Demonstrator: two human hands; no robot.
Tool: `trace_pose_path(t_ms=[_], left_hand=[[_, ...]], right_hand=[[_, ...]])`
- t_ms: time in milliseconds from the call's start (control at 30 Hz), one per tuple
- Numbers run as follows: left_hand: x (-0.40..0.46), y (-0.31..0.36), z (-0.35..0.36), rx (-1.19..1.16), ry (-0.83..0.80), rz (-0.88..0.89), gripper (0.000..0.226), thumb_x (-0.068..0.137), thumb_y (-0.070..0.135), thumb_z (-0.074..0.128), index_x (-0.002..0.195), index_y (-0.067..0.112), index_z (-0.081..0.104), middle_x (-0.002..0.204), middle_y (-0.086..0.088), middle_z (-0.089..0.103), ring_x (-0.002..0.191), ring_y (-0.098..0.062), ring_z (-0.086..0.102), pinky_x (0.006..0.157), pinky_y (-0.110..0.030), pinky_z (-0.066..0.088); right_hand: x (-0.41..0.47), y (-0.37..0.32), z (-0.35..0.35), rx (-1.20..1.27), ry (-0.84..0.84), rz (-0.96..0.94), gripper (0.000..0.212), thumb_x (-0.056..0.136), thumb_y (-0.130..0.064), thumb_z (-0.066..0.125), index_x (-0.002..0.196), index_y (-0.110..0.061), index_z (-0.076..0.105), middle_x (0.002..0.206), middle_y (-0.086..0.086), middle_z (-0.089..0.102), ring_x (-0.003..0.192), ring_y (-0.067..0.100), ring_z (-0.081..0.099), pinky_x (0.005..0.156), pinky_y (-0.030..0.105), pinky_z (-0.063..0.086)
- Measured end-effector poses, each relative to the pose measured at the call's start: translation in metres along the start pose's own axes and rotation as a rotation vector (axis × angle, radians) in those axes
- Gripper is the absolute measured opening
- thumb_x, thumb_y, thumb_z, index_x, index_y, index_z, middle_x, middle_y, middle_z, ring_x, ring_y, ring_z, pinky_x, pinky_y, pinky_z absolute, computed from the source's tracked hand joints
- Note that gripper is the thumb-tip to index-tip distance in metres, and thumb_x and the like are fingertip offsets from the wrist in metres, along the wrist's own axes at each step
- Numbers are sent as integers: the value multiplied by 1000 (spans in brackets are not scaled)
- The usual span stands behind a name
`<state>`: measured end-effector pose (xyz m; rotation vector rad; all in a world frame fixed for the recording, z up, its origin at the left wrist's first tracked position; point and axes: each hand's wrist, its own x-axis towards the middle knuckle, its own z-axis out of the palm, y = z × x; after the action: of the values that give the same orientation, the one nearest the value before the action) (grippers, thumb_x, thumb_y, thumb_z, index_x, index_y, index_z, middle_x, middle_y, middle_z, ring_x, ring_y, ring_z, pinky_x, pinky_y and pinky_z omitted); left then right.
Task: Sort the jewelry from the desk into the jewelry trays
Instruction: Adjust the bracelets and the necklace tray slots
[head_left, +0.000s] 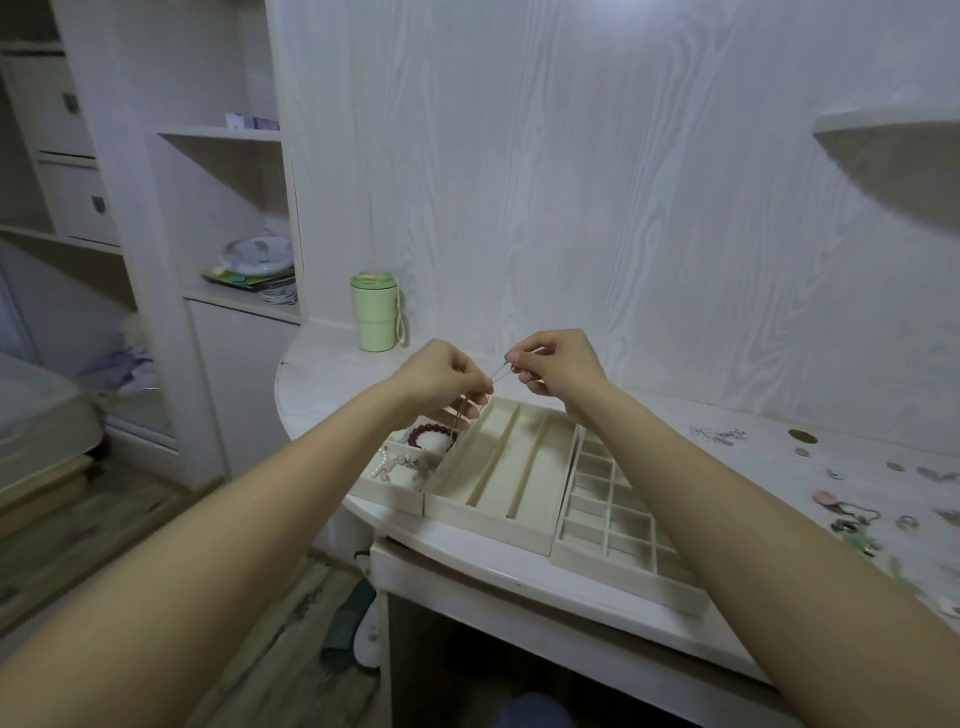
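Both hands are raised above the trays. My left hand (441, 379) and my right hand (553, 366) pinch the two ends of a thin silver chain (500, 371) stretched between them; part of it hangs below the left hand. Three beige trays stand side by side on the white desk (332, 374). The left tray (400, 488) holds a dark red bead bracelet (428, 434) and a pearl bracelet (395, 464). The middle tray (498, 467) has long channels. The right tray (613, 525) is a grid of small cells. Loose jewelry (852, 514) lies at the desk's right.
A green lidded cup (375, 312) stands at the desk's back left by the wall. A silver chain (719, 434) and small coins and rings (802, 436) are scattered on the right. Shelves (228, 208) rise at the left. The desk edge curves just in front of the trays.
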<state>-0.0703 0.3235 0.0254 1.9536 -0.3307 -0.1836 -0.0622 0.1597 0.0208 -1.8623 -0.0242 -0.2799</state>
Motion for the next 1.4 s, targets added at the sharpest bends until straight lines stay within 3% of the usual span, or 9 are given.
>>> trace_pose_path(t_ms=[367, 533, 800, 867, 967, 1067, 1200, 1300, 1400], left_hand=[[-2, -12, 0, -21, 47, -59, 16, 92, 6, 55, 97, -8, 62, 70, -10, 57, 49, -14, 55, 45, -24, 53], [6, -27, 2, 84, 71, -57, 13, 91, 6, 57, 79, 2, 61, 71, -11, 61, 58, -22, 62, 40, -21, 47], [39, -39, 19, 300, 64, -31, 16, 88, 10, 57, 76, 6, 67, 83, -10, 70, 63, -15, 56, 61, -26, 52], [47, -40, 18, 389, 58, -36, 16, 88, 14, 58, 83, 6, 71, 88, -10, 71, 63, -13, 55, 57, -19, 46], [60, -42, 17, 485, 47, -49, 14, 88, 18, 61, 89, 8, 71, 71, 1, 62, 63, -10, 52, 44, -13, 37], [74, -48, 17, 550, 59, -52, 16, 89, 18, 59, 96, 9, 70, 69, 7, 55, 79, -14, 53, 52, -21, 36], [92, -60, 16, 604, 70, -26, 20, 90, 15, 52, 102, 7, 66, 102, -4, 67, 98, -20, 59, 75, -23, 42], [101, -63, 15, 651, 44, 7, 24, 91, 12, 47, 104, 12, 67, 111, -4, 67, 103, -20, 60, 79, -22, 40], [105, -63, 13, 727, -13, 52, 38, 89, 1, 41, 114, 16, 65, 119, 0, 65, 112, -17, 57, 84, -19, 40]], right_hand=[[-3, 9, 9, 16, -47, 10, 9, 88, 0, 61, 81, -2, 66, 71, 9, 60, 56, 12, 54, 58, 19, 49], [2, 16, 13, -69, -14, 2, 7, 83, 3, 65, 79, -2, 67, 66, 10, 62, 53, 13, 58, 62, 20, 52], [29, 26, 10, -151, -56, -9, 16, 80, 2, 67, 67, -8, 68, 58, 9, 61, 57, 20, 55, 73, 31, 51], [40, 32, 11, -127, -78, 28, 18, 80, 4, 67, 66, -7, 67, 59, 10, 61, 56, 21, 55, 73, 31, 51], [56, 42, 14, -159, -86, 74, 21, 79, 4, 68, 63, -9, 67, 59, 11, 62, 54, 21, 55, 68, 29, 50], [68, 52, 18, -249, -95, 97, 18, 79, 2, 66, 65, -9, 68, 59, 8, 63, 46, 11, 53, 55, 18, 44], [80, 64, 22, -348, -104, 113, 7, 81, 2, 65, 80, -2, 71, 57, 4, 60, 37, 2, 51, 41, 6, 38], [90, 73, 25, -465, -140, 84, 8, 80, 2, 64, 82, -1, 70, 52, 0, 60, 41, 2, 53, 41, 7, 39], [95, 78, 29, -588, -172, 24, 10, 79, 3, 61, 77, -5, 66, 68, 8, 62, 58, 14, 60, 52, 14, 46]])
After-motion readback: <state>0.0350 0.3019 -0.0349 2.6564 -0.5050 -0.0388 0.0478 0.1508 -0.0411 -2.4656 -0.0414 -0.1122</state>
